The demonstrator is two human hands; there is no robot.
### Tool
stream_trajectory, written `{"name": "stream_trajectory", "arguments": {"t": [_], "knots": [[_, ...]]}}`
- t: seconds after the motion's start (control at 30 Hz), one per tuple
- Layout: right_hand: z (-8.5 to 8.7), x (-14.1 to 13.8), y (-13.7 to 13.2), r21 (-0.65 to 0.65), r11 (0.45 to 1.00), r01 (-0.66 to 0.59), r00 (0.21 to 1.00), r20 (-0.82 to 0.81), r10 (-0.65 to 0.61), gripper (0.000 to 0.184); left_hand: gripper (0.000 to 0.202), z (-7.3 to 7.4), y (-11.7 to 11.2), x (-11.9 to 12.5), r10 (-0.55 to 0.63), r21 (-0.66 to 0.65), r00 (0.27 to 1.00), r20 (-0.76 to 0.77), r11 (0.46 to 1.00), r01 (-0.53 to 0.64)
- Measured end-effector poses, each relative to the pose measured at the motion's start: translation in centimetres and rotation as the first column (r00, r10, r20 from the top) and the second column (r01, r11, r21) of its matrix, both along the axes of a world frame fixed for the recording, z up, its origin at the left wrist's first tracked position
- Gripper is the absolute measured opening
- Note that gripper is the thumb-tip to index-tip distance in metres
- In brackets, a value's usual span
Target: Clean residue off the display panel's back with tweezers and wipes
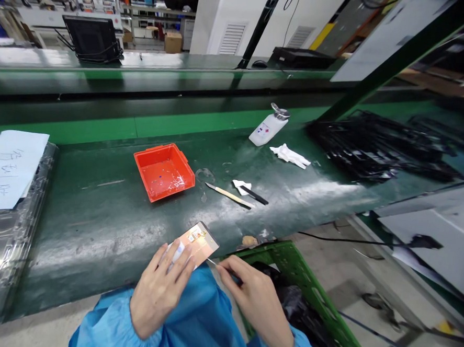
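My left hand (160, 288) lies with fingers stretched and spread across a flat rectangular panel (200, 244), which looks like a small phone display. The panel is orange with a grey end, a printed code and a small gold patch, and it sits at the bench's front edge. Its lower left part is hidden under my fingers. My right hand (253, 298) pinches a thin pointed metal tool (211, 261), its tip at the panel's right lower edge. Most of the tool is inside the fist.
Ahead stand a red tray (165, 172), a yellow-handled knife (229, 195), a black tool (255, 195) on a white scrap, a white bottle (268, 129) and a white glove (289, 155). Black frames (364, 149) lie right, clear trays (8, 239) left. A green crate (318, 294) is below.
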State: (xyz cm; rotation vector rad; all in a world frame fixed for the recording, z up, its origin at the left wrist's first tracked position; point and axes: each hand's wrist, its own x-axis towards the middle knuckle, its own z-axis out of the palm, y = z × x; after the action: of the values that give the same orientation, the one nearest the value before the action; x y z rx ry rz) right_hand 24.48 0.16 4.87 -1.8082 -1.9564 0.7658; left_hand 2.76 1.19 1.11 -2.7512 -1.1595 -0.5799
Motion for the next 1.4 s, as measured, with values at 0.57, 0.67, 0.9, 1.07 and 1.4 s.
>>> {"name": "stream_trajectory", "arguments": {"t": [0.57, 0.67, 0.9, 1.07, 1.4], "knots": [[-1.6, -0.1, 0.5, -0.339, 0.940, 0.032, 0.774, -0.587, -0.238, 0.032, 0.033, 1.7, 1.7, -1.6, -0.044, -0.132, 0.994, 0.103, 0.990, 0.058], [-1.6, -0.1, 0.5, -0.349, 0.936, 0.035, 0.762, -0.597, -0.251, 0.032, 0.033, 1.9, 1.8, -1.7, -0.047, -0.130, 0.993, 0.106, 0.990, 0.060], [-1.2, -0.3, 0.6, -0.372, 0.926, 0.061, 0.724, -0.622, -0.297, 0.036, 0.032, 2.1, 1.8, -1.6, -0.044, -0.121, 0.994, 0.102, 0.991, 0.057], [-1.9, -0.7, 0.2, -0.519, 0.854, 0.047, 0.602, -0.667, -0.439, 0.037, 0.032, 1.9, 1.7, -1.6, -0.048, -0.131, 0.995, 0.086, 0.990, 0.059], [-2.7, -1.1, -0.7, -0.719, 0.688, -0.095, 0.368, -0.668, -0.647, 0.037, 0.030, 1.5, 1.6, -1.2, -0.082, -0.127, 0.996, 0.042, 0.988, 0.087]]}}
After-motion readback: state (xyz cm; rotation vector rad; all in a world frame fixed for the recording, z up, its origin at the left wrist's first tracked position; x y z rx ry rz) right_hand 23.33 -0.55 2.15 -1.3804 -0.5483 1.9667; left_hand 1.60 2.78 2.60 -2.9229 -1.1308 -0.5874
